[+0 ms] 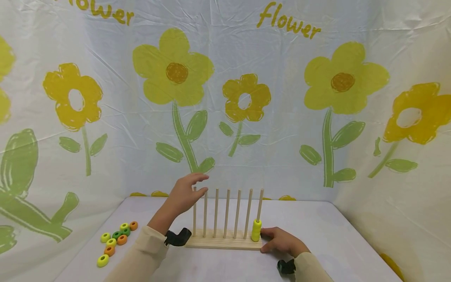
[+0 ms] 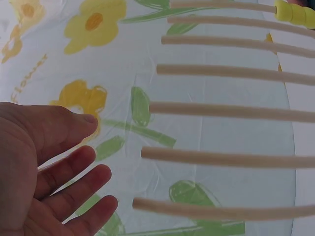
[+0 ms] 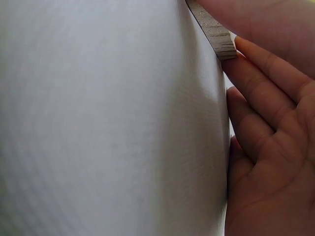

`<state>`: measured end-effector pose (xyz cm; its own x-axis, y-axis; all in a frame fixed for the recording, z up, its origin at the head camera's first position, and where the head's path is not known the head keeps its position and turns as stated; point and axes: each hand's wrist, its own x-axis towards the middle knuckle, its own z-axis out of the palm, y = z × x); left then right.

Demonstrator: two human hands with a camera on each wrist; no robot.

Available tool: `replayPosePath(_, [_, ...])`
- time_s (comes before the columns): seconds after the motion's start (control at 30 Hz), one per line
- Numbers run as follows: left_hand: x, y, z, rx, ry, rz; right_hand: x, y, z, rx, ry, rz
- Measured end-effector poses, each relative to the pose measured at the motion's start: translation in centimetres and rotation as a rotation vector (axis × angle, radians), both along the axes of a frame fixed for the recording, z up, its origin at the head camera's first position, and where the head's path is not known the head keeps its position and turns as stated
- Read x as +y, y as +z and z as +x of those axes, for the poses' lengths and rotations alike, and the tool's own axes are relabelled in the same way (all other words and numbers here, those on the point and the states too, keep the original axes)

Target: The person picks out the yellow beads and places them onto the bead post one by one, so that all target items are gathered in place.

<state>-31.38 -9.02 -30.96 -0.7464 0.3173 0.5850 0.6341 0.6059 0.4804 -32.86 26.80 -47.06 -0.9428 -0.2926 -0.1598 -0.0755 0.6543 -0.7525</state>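
A wooden peg rack [image 1: 222,243] stands upright on the table, with several thin rods rising in a row from its flat base. Yellow beads [image 1: 256,231] are stacked at the bottom of the rightmost rod; the other rods are bare. My left hand [image 1: 184,192] hovers at the tops of the leftmost rods, fingers and thumb spread apart; the left wrist view shows nothing between the fingers [image 2: 93,179]. Low at the rack's right end, my right hand [image 1: 282,242] grips the base between thumb and fingers. In the right wrist view the thumb [image 3: 275,24] hides part of the base end [image 3: 219,37].
Loose ring-shaped beads in yellow, orange and green lie in a group on the left of the white table [image 1: 218,268], among them an orange bead [image 1: 107,253]. A flower-printed curtain [image 1: 282,156] hangs behind the table and at both sides.
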Motion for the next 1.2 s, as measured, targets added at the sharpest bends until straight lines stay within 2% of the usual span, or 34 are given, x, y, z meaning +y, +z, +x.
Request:
replayPosePath(0.23, [-2.2,-0.7,0.5,0.040,0.039,-0.004,0.0,-0.1,-0.1,-0.013,-0.015,0.009])
replayPosePath(0.67, [-5.7,-2.9,1.4,-0.034,0.121,-0.048,-0.1,-0.3,-0.1,0.005,0.002,0.000])
replayPosePath(1.0, [-8.4,-4.0,2.1,-0.039,0.179,-0.072,0.0,-0.4,-0.2,0.004,0.013,-0.003])
replayPosePath(1.2, [-10.0,-5.0,2.2,-0.047,0.202,-0.078,0.0,-0.1,-0.2,-0.007,0.006,0.005])
